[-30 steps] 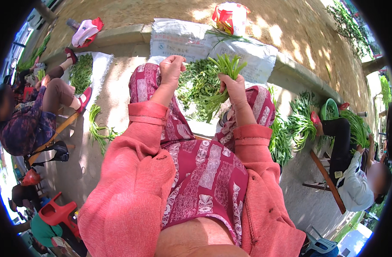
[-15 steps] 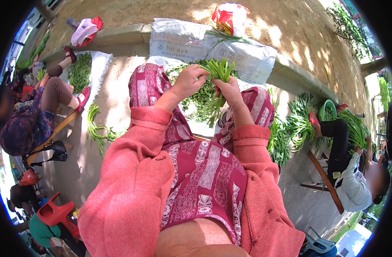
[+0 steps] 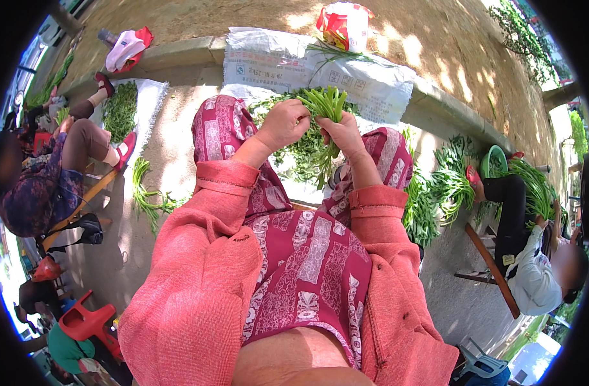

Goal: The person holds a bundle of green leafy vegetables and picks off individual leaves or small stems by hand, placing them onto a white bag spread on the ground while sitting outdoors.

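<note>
A bunch of leafy green stems is gripped in my right hand, cut ends fanning upward and leaves hanging down between my knees. Close beside it on the left, my left hand has its thumb and fingertips pinched together near the stems. Whatever is in that pinch is too small to make out. Below both hands, a heap of loose green leaves lies on the ground between my legs, partly hidden by my hands and the bunch.
A flattened white woven sack lies ahead, with a red-and-white bag behind it on the kerb. More stems lie at left; leafy greens are piled at right, near a green basket. Co-workers sit on both sides.
My left fingertips have drawn slightly down and away from the bunch's stem ends. The bunch in my right hand has shifted slightly left.
</note>
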The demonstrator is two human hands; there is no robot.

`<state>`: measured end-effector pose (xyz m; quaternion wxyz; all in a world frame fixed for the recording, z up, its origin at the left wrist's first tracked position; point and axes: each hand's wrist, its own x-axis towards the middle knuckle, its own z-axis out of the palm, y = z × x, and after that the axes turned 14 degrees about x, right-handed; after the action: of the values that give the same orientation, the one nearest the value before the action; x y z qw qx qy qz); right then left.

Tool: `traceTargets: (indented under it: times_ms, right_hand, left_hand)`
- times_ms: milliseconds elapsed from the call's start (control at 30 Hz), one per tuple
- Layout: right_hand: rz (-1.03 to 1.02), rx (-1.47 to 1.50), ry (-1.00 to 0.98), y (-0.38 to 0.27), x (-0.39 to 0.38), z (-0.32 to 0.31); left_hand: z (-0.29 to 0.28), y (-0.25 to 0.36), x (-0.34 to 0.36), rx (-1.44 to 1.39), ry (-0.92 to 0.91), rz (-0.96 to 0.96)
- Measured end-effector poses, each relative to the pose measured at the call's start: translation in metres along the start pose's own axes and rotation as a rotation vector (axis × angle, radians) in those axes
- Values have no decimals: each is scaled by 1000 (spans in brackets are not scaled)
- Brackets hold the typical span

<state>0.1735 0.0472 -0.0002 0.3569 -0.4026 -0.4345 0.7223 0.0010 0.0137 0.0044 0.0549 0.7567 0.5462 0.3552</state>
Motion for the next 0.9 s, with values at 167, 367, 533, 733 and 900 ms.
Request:
traceTargets:
  times_ms: [167, 367, 533, 733, 900]
  right_hand:
    - [-1, 15, -5, 4, 2, -1]
    - [-78, 131, -19, -5, -2, 6]
    - [-120, 262, 44, -9, -1, -7]
    - [-86, 309, 118, -7, 1, -7]
    - [-63, 193, 74, -6, 1, -6]
  left_hand:
    - [1, -1, 0, -6, 36, 10]
    - [11, 4, 0, -292, 124, -227]
    - [6, -34, 6, -808, 338, -847]
    - [7, -37, -1, -646, 328, -684]
    - [0, -16, 2, -253, -12, -338]
